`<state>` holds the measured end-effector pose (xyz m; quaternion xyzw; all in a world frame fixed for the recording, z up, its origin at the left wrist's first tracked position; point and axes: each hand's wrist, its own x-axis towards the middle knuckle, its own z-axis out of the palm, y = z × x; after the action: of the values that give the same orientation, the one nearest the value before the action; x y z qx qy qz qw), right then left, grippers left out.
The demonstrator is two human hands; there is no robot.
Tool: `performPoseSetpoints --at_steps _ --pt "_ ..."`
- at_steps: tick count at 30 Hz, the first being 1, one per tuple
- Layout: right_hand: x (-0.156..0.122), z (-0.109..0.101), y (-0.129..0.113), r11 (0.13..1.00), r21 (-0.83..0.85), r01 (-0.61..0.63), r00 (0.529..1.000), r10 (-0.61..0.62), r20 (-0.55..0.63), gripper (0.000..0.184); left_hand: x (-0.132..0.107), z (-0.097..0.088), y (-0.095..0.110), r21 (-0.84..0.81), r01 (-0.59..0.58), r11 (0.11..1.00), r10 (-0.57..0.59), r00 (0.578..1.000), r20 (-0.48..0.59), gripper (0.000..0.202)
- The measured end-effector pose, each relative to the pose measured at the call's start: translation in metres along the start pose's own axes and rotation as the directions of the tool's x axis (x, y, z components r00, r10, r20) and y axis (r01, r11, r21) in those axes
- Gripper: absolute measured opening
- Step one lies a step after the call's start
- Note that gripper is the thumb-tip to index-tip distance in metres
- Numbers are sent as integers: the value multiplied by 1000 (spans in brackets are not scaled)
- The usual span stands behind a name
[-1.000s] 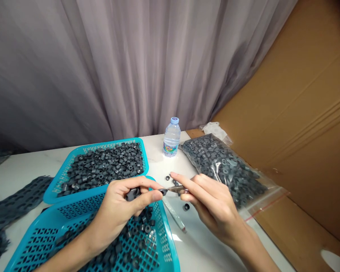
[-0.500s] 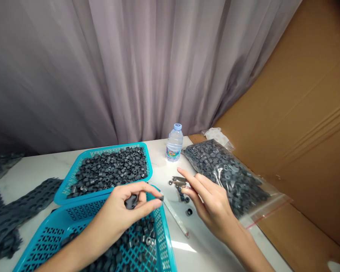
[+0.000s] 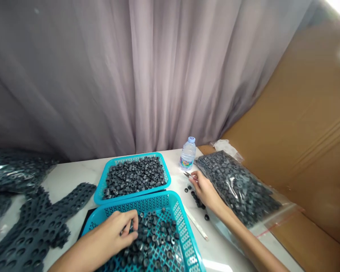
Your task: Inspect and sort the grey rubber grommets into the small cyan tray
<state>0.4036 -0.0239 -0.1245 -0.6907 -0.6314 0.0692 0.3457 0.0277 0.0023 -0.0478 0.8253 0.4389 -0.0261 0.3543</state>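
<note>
Here, the right grip [image 3: 204, 187] clasps jutting snips [image 3: 187, 175]; rings [image 3: 154, 238] lie beside the left grip [image 3: 117, 229] (curled, contents unclear).

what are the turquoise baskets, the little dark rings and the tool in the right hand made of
Baskets: likely moulded plastic, smooth, by their even colour and latticed walls. Rings: rubber or plastic, the look leaves it open; dark grey, some softly shiny. Tool in the right hand: probably metal, by its thin, greyish blades.
</note>
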Motion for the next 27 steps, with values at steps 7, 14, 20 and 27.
performPoseSetpoints --at_steps 7,14,20,27 --pt "24 13 22 979 -170 -110 991 121 58 23 -17 -40 8 -178 -66 982 50 994 -96 37" --pt "22 25 24 950 -300 -83 995 95 25 22 -12 -43 25 -889 -197 413 98 980 -172 49" --pt "24 17 24 910 -396 -126 990 139 4 17 -4 -40 23 -953 -297 -65 78 950 -302 42" --pt "25 5 -1 876 -453 -167 980 198 21 18 -1 -37 19 -901 -330 -282 -36 942 -334 31"
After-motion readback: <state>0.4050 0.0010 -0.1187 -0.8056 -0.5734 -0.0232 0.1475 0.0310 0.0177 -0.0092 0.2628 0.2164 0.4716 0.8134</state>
